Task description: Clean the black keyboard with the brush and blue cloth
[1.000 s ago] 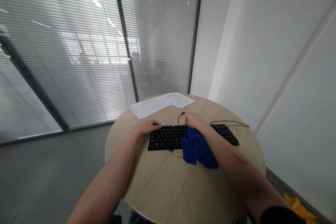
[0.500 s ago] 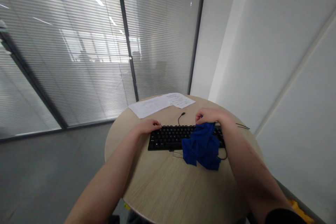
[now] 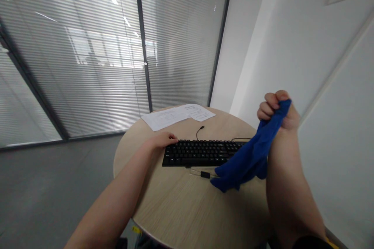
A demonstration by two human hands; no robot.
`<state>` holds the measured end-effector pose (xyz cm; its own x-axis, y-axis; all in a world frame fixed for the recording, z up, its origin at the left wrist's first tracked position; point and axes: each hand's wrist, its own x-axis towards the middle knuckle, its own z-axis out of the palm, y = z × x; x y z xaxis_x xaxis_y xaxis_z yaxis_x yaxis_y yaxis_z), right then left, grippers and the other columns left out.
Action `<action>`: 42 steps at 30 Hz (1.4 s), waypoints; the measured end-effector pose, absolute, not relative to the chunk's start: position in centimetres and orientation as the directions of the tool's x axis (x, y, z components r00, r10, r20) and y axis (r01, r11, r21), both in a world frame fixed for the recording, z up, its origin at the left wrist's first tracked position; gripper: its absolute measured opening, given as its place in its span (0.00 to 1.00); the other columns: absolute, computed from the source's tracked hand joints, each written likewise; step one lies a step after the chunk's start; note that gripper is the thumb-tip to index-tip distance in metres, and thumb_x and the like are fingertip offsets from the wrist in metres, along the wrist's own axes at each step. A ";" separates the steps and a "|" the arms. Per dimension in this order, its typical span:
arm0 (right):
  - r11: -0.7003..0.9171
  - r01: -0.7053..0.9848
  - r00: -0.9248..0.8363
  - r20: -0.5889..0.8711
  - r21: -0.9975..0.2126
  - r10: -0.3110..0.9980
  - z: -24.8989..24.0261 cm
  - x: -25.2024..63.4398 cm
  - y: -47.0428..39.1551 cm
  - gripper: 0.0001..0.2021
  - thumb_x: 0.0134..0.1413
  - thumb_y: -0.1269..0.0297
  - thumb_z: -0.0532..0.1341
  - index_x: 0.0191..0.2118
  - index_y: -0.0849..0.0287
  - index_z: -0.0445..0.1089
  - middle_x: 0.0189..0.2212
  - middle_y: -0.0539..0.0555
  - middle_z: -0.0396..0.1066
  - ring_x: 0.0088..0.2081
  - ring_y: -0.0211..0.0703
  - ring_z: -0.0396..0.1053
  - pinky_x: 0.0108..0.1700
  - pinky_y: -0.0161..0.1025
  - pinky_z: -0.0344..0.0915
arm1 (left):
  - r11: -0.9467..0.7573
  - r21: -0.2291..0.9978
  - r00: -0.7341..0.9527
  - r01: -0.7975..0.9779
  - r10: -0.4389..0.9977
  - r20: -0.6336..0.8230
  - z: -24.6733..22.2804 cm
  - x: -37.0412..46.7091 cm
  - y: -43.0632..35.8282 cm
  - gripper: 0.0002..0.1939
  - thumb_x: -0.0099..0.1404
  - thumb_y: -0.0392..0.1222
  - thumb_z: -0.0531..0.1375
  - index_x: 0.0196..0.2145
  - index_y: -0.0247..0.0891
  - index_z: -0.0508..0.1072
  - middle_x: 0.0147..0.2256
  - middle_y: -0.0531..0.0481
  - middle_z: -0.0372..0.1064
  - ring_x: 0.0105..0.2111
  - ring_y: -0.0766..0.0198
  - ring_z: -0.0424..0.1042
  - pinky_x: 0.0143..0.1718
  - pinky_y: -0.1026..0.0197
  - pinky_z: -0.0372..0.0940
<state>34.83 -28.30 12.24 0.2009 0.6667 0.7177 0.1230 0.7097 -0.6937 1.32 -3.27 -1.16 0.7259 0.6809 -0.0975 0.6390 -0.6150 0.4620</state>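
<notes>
A black keyboard lies on the round wooden table. My left hand grips the keyboard's upper left corner between thumb and fingers. Raised above the table's right side, my right hand is closed on one end of a blue cloth. The cloth hangs down to the left, over the keyboard's right end and hiding part of it. Just below the keyboard's front edge is a small black piece on a thin cord or wire.
Printed papers lie at the table's far side. A short cable with a plug sticks out behind the keyboard. A glass partition with blinds stands beyond, and a white wall is on the right.
My right hand has lifted the blue cloth up and to the right, uncovering more of the keyboard and the small black piece. My left hand stays at the keyboard's corner.
</notes>
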 end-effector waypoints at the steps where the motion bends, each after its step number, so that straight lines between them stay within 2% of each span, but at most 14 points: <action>1: 0.679 0.149 0.226 0.693 -0.719 0.684 11.9 34.7 -27.7 0.19 0.46 0.42 0.66 0.30 0.51 0.63 0.20 0.44 0.57 0.17 0.33 0.48 0.18 0.31 0.47 | -0.612 0.466 0.725 0.640 0.681 -0.101 -1.2 1.3 -3.2 0.24 0.59 0.59 0.55 0.40 0.39 0.79 0.40 0.47 0.78 0.40 0.56 0.74 0.40 0.61 0.65; 3: 0.524 0.273 0.222 0.583 -0.807 0.782 10.4 34.3 -25.8 0.18 0.45 0.45 0.67 0.33 0.53 0.67 0.22 0.45 0.63 0.20 0.35 0.57 0.22 0.33 0.55 | -0.609 0.467 0.722 0.641 0.685 -0.097 -1.3 1.4 -3.1 0.24 0.59 0.59 0.55 0.40 0.39 0.79 0.40 0.47 0.78 0.39 0.55 0.74 0.40 0.60 0.65; 5: 0.283 0.462 0.188 0.405 -0.840 0.895 7.9 33.6 -23.4 0.17 0.47 0.48 0.66 0.35 0.57 0.71 0.25 0.49 0.71 0.25 0.38 0.64 0.28 0.35 0.62 | -0.622 0.463 0.728 0.632 0.681 -0.078 -1.3 1.4 -2.9 0.24 0.59 0.59 0.56 0.39 0.39 0.79 0.40 0.47 0.78 0.41 0.55 0.73 0.42 0.59 0.64; 8: 0.064 0.736 0.123 0.225 -0.674 0.967 3.1 32.4 -20.0 0.12 0.52 0.56 0.64 0.35 0.61 0.76 0.32 0.54 0.76 0.34 0.42 0.71 0.38 0.36 0.65 | -0.629 0.466 0.736 0.622 0.673 -0.073 -1.4 1.3 -2.8 0.24 0.58 0.59 0.56 0.39 0.39 0.79 0.40 0.46 0.78 0.42 0.54 0.73 0.44 0.59 0.64; 11: 0.019 0.844 0.096 0.186 -0.536 0.978 -0.7 31.6 -17.8 0.09 0.56 0.62 0.62 0.36 0.60 0.77 0.36 0.54 0.78 0.41 0.44 0.73 0.45 0.37 0.65 | -0.617 0.485 0.737 0.620 0.670 -0.088 -1.5 1.3 -2.7 0.25 0.58 0.60 0.55 0.40 0.38 0.78 0.40 0.47 0.78 0.42 0.54 0.74 0.42 0.60 0.64; 15: -0.009 0.889 0.120 0.215 -0.458 0.969 -2.6 31.5 -16.9 0.09 0.57 0.62 0.62 0.39 0.58 0.78 0.40 0.54 0.79 0.44 0.44 0.73 0.48 0.37 0.65 | -0.618 0.497 0.745 0.609 0.661 -0.091 -1.8 1.3 -2.5 0.25 0.58 0.60 0.55 0.40 0.38 0.78 0.40 0.47 0.78 0.41 0.55 0.73 0.43 0.60 0.64; 19: -0.058 0.911 0.135 0.163 -0.408 0.977 -2.9 31.7 -16.8 0.10 0.55 0.67 0.62 0.42 0.55 0.78 0.44 0.52 0.78 0.47 0.44 0.72 0.52 0.36 0.64 | -0.635 0.483 0.756 0.603 0.648 -0.092 -1.8 1.4 -2.3 0.25 0.58 0.60 0.55 0.40 0.39 0.78 0.40 0.48 0.78 0.42 0.55 0.73 0.44 0.60 0.63; 28: -0.024 0.866 0.109 0.141 -0.499 0.984 -4.0 32.4 -16.7 0.16 0.53 0.65 0.63 0.48 0.55 0.76 0.45 0.52 0.77 0.47 0.45 0.72 0.54 0.38 0.63 | -0.625 0.493 0.755 0.604 0.647 -0.105 -1.5 1.4 -2.5 0.26 0.58 0.61 0.55 0.41 0.39 0.79 0.40 0.47 0.78 0.39 0.56 0.73 0.39 0.61 0.64; 35: -0.117 0.854 0.214 0.139 -0.506 0.967 -4.4 32.5 -15.9 0.17 0.53 0.63 0.63 0.49 0.55 0.76 0.43 0.54 0.77 0.43 0.44 0.73 0.49 0.37 0.65 | -0.588 0.478 0.720 0.653 0.678 -0.150 -1.3 1.5 -2.9 0.27 0.59 0.60 0.54 0.44 0.37 0.77 0.39 0.46 0.77 0.35 0.57 0.73 0.32 0.61 0.64; 42: -0.102 0.855 0.178 0.102 -0.508 0.979 -4.5 32.6 -15.8 0.18 0.51 0.66 0.62 0.50 0.54 0.76 0.44 0.52 0.77 0.45 0.43 0.73 0.50 0.37 0.64 | -0.596 0.476 0.723 0.647 0.677 -0.136 -1.1 1.5 -3.1 0.26 0.59 0.60 0.55 0.43 0.38 0.78 0.40 0.47 0.78 0.37 0.57 0.73 0.34 0.62 0.64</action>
